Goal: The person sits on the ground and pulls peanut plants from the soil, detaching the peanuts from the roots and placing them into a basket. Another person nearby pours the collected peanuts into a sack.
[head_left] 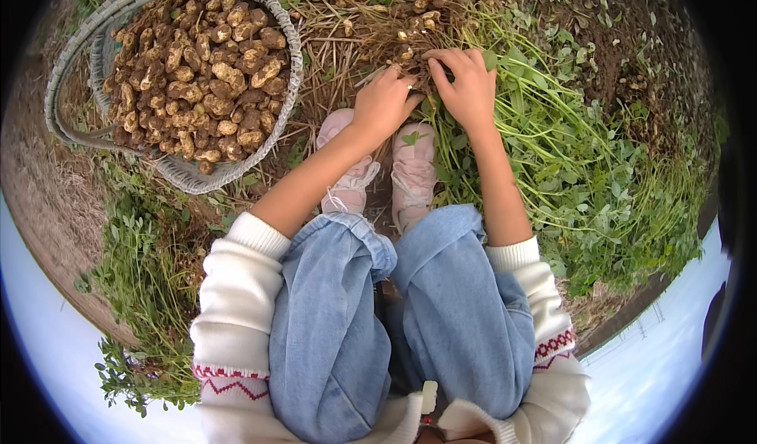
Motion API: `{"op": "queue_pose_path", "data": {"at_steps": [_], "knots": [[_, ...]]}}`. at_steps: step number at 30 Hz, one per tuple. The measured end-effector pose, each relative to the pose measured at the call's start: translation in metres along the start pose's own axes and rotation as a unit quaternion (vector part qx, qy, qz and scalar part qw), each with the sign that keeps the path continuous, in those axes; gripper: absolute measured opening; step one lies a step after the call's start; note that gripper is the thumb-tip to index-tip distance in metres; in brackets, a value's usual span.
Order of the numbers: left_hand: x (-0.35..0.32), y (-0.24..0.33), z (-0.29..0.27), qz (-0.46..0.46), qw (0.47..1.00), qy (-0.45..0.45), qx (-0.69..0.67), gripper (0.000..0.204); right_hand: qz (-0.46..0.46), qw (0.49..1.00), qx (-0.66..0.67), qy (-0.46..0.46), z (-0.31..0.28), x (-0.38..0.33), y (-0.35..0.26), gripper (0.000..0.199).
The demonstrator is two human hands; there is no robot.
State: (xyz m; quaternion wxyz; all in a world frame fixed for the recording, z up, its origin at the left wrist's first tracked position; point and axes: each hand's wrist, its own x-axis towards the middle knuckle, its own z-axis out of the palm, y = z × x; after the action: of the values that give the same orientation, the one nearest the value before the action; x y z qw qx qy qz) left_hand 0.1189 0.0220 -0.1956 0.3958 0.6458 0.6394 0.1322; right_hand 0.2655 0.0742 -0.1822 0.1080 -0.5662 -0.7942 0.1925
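Both my hands meet at the soil-covered root mass (386, 46) of pulled peanut plants, straight ahead of my shoes. My left hand (382, 102) has its fingers curled in at the near edge of the roots; what lies between the fingertips is hidden. My right hand (467, 87) is closed with thumb and fingers on the roots where the stems begin. Green peanut stems and leaves (544, 128) spread out to the right beneath it. Several muddy peanut pods (426, 1) hang among the roots just beyond my hands.
A woven basket (293, 73) with a looped handle stands at the far left, heaped with muddy peanuts (201, 77). More uprooted plants (150, 263) lie at the left. Dry straw (323, 34) covers the ground ahead. My pink shoes (414, 172) are planted close below my hands.
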Motion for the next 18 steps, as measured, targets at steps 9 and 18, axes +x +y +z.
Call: {"op": "queue_pose_path", "data": {"at_steps": [9,18], "knots": [[-0.019,0.001,-0.040,-0.070,0.987,-0.068,-0.129,0.030,-0.025,0.998,0.005,0.050,0.009,-0.007,0.003,0.008],[-0.026,0.006,-0.076,-0.185,0.907,-0.284,-0.249,0.028,-0.007,0.998,0.004,0.054,0.018,-0.009,0.006,0.009]]}}
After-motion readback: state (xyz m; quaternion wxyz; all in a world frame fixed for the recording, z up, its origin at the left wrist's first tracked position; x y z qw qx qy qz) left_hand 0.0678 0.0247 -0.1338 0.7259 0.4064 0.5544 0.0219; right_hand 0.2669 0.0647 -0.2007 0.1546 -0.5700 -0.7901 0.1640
